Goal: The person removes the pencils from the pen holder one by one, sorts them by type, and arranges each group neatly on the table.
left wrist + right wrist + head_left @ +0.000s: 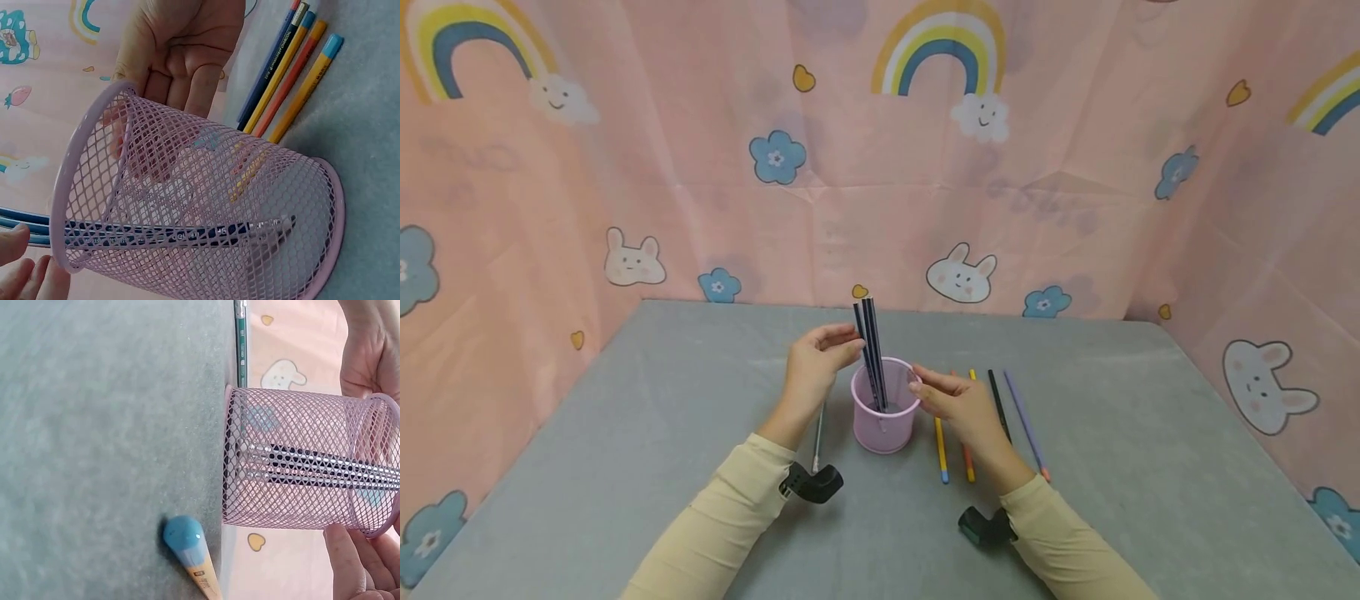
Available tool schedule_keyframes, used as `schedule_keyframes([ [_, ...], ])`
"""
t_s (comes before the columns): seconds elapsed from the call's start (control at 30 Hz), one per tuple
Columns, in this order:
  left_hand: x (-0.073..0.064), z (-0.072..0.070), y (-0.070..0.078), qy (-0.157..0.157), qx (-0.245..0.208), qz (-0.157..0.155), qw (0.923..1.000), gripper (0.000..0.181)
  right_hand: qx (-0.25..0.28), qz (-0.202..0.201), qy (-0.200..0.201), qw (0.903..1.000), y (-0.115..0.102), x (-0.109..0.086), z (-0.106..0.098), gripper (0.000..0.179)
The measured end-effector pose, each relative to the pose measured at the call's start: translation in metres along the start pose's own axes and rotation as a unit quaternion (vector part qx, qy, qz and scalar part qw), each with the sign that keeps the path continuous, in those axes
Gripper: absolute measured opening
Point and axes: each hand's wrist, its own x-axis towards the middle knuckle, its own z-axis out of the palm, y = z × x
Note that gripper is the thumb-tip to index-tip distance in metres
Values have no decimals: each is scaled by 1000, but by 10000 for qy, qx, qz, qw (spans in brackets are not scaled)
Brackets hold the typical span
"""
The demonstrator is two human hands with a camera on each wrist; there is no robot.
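Observation:
A pink mesh pencil cup (883, 432) stands upright on the grey table. Several dark striped pencils (874, 354) lean inside it, their metal-tipped ends low in the cup, as the left wrist view shows. My left hand (814, 367) is at the cup's left, thumb and fingertips pinching the leftmost dark pencil above the rim. On the opposite side my right hand (958, 407) holds the cup's rim between thumb and fingers. In the right wrist view, fingertips (340, 547) touch the mesh near the rim.
A green pencil (819, 433) lies left of the cup, partly behind the left wrist. To the right lie a yellow pencil (941, 450) with a blue end, an orange one (967, 460), a black one (998, 404) and a purple one (1026, 425). A pink patterned curtain (850, 225) hangs behind.

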Motion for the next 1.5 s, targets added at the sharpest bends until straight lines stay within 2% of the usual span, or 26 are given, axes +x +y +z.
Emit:
schedule_keyframes([
  [0.17, 1, 5, 0, 16, 107, -2, 9999, 31, 100, -23, 2, 9999, 0, 0, 0, 45],
  [0.3, 0, 6, -1, 60, 116, -121, 9998, 29, 211, -33, -14, 9998, 0, -1, 0, 43],
  [0.67, 0, 7, 1, 239, -183, -119, 9995, 24, 228, 4, -34, 9997, -2, 0, -2, 44],
  [0.83, -3, 0, 5, 376, -303, -57, 9988, 24, 205, 80, -34, 9998, -2, 0, -1, 44],
  [1.1, -10, -17, 16, 361, -291, 210, 9987, 25, 154, 99, -65, 9998, -1, -1, 0, 47],
  [1.33, -15, -32, 33, 643, -734, 410, 9944, 23, 90, 135, -16, 9999, -3, -1, 1, 44],
  [1.5, -17, -40, 43, 788, -875, 648, 9909, 23, 18, 199, 20, 9998, -3, -1, 0, 45],
])
